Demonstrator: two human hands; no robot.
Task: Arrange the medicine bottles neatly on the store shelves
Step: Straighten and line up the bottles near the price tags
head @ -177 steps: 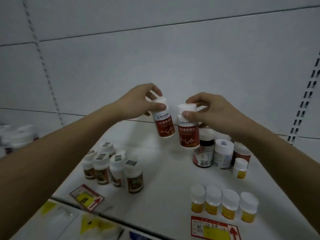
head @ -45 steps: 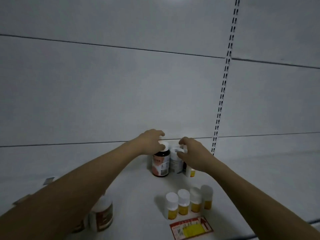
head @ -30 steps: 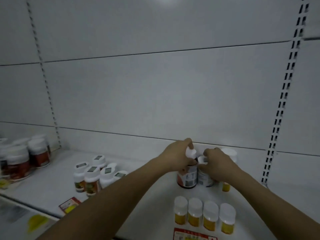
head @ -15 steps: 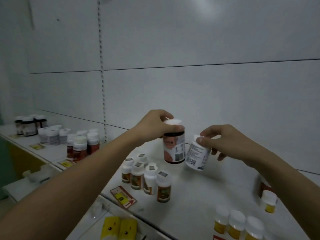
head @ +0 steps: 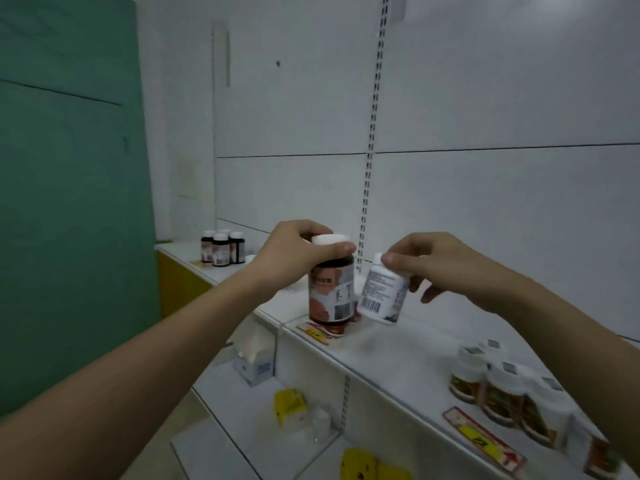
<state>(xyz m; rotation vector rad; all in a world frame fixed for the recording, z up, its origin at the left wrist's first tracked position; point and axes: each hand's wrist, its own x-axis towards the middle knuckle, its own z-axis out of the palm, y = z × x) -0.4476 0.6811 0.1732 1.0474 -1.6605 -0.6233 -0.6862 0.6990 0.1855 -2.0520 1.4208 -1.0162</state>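
Note:
My left hand (head: 294, 258) grips a dark brown bottle (head: 331, 292) by its white cap; the bottle has a pink and white label and hangs upright above the white shelf (head: 398, 344). My right hand (head: 436, 265) pinches the cap of a smaller white bottle (head: 381, 294) with a barcode label, tilted, just right of the brown one. Both bottles are in the air and nearly touch.
Three similar dark bottles (head: 223, 251) stand at the shelf's far left end. A group of white-capped bottles (head: 498, 389) stands at the lower right behind a red and yellow price tag (head: 481, 441). A lower shelf holds a white box (head: 254, 367) and yellow boxes (head: 289, 405). A green wall (head: 69, 202) is left.
Both hands lifted the brown and the white bottle off the shelf's back right spot and carried them leftward. My view has swung left along the shelf.

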